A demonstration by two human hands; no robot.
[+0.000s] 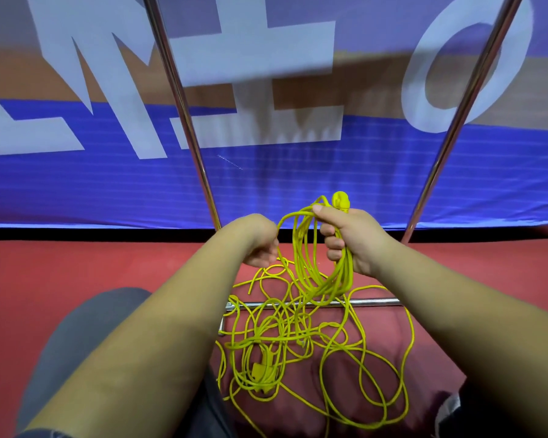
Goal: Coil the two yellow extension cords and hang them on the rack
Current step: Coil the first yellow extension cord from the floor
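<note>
My right hand [350, 240] grips a bundle of several yellow cord loops [310, 267], with a yellow plug [341, 201] sticking up above its thumb. To its left, my left hand [261, 245] holds a strand of the same cord that arcs up to the bundle. Below both hands a loose tangle of yellow cord [301, 349] lies on the red floor, with a yellow socket end [261, 373] inside it. The rack's two metal uprights [184, 115] [465, 115] rise behind my hands, and its base bar [370, 301] crosses under the hanging loops.
A blue banner with white letters [76, 184] stands right behind the rack. Red carpet [76, 270] covers the floor. My grey-trousered knee [86, 330] is at lower left, and a dark shoe [450, 412] shows at lower right.
</note>
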